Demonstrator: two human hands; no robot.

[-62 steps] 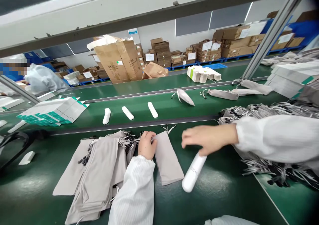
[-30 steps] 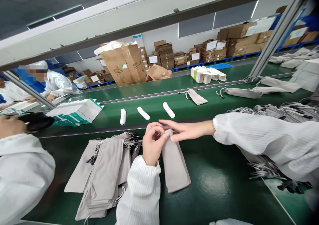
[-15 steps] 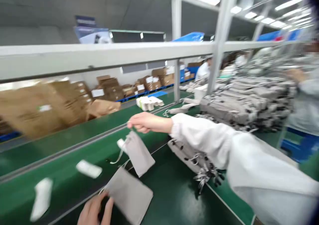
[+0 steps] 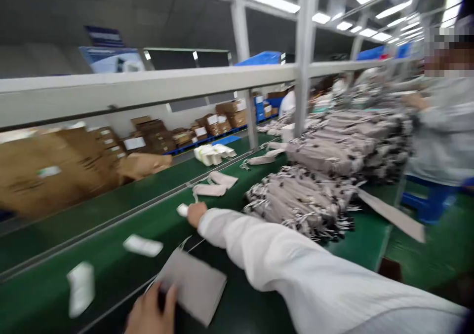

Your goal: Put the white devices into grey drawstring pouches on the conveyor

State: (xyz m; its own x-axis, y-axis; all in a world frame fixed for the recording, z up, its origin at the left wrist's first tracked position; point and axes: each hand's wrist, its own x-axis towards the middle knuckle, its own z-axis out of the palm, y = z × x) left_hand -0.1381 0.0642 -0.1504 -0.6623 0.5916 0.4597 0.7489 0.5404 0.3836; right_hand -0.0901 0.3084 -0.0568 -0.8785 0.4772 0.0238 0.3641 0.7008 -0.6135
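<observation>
The grip is hard to read. The left hand, low at the bottom edge of the view, has its fingers curled at the corner of a flat grey drawstring pouch, perhaps pinching its dark open mouth, but blur hides whether it holds on. The right hand is curled narrow at the end of a white-sleeved arm stretched across the green conveyor belt toward its far rail. A white tube lies just beside the fingers; whether they hold it cannot be told. The pouch lies near the belt's near edge, a thin cord rising from it toward the right hand. Two more white tubes lie blurred on the belt to the left. The whole view is slanted along the line. Beyond the arm, heaped bundles of grey pouches with black-and-white cords fill the belt's right end, and a co-worker in a pale smock stands past them.
</observation>
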